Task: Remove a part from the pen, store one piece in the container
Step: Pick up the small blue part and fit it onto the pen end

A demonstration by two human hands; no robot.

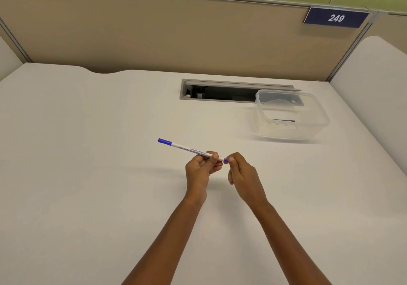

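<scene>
Both hands on the pen, mid-table.

Left hand (201, 170) grips the white pen (189, 148) round its right end; right hand (242, 174) pinches the small blue end piece (226, 160) there. The pen slants far-left, its blue cap (164, 141) at that end, over the white table (88, 152). The clear container (286, 131) sits open at far right, well apart, a thin blue piece (284, 120) inside, partly over a cable slot (220, 94).

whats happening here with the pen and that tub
A person holds a white pen over the desk. The left hand grips its barrel, and the right hand pinches the small blue end piece, which looks not yet off. A clear container sits open at the far right, with a thin blue piece lying in it.
</scene>
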